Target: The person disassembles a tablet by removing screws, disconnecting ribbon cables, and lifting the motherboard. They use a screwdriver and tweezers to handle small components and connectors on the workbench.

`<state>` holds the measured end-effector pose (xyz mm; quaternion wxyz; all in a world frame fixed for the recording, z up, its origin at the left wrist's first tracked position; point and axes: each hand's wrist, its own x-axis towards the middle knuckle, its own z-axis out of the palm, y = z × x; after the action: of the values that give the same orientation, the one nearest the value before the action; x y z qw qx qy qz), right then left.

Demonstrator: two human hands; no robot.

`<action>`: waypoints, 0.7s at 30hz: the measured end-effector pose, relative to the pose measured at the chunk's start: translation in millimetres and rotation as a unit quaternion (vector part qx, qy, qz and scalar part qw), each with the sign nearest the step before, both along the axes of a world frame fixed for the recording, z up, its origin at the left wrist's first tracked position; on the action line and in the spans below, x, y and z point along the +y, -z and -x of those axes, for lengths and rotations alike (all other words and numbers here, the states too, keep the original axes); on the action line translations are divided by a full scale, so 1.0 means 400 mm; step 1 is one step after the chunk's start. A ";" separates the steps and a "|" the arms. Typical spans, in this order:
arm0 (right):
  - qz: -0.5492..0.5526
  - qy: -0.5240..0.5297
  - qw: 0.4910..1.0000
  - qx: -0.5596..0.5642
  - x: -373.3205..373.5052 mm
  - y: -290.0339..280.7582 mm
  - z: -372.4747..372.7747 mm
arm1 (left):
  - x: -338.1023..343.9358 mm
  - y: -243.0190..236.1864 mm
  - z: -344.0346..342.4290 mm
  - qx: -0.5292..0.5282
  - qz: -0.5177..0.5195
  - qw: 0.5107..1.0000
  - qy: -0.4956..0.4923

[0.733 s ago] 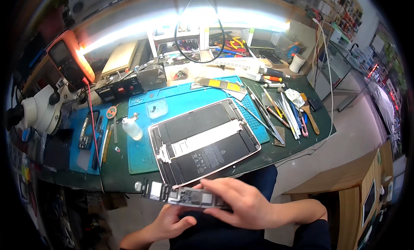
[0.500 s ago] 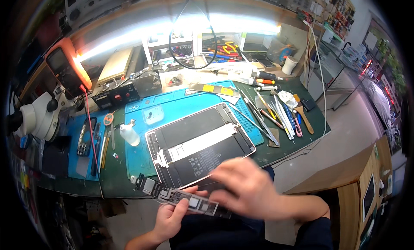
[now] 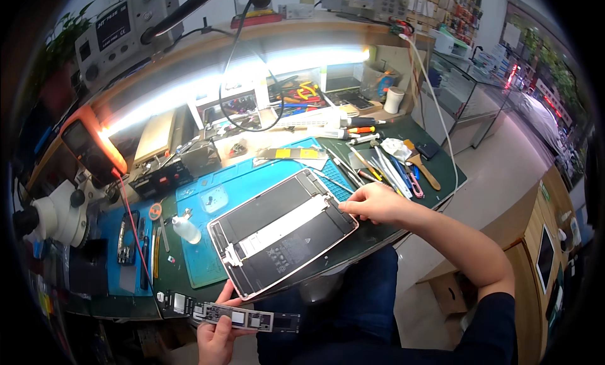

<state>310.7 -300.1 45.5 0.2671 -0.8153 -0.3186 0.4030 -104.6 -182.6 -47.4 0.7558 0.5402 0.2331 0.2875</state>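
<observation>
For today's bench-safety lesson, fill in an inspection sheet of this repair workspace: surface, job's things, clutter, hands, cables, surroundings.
Surface: green bench with a blue mat on it.
Job's things: opened tablet on the mat; long circuit board.
Clutter: small bottle, tweezers and tools, a brush.
Hands: left hand holds the board; right hand touches the tablet's right edge.
Cables: red lead from a meter; black loop.
Surroundings: microscope left, lit shelf, glass counters right.

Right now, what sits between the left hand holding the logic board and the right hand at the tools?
In the head view, the opened tablet lies between the left hand, which grips the long logic board, and the right hand at the tablet's right edge.
</observation>
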 end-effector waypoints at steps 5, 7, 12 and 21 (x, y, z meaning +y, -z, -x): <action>-0.155 0.044 0.969 0.190 -0.039 0.040 0.048 | 0.011 -0.017 -0.009 -0.021 0.005 1.000 -0.007; -0.230 0.113 0.932 0.255 -0.075 0.046 0.070 | 0.020 -0.012 -0.009 -0.025 0.005 1.000 0.004; -0.381 0.293 0.848 0.221 -0.260 0.065 0.046 | 0.018 -0.026 -0.070 -0.008 0.046 0.995 0.084; -0.515 0.423 0.694 0.271 -0.337 0.174 -0.073 | 0.041 -0.068 -0.291 0.011 0.137 0.965 0.224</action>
<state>340.0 -435.1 -24.3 0.8624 -0.4539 -0.0118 0.2237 12.0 -166.4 -20.3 0.8652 0.4727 0.1518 0.0703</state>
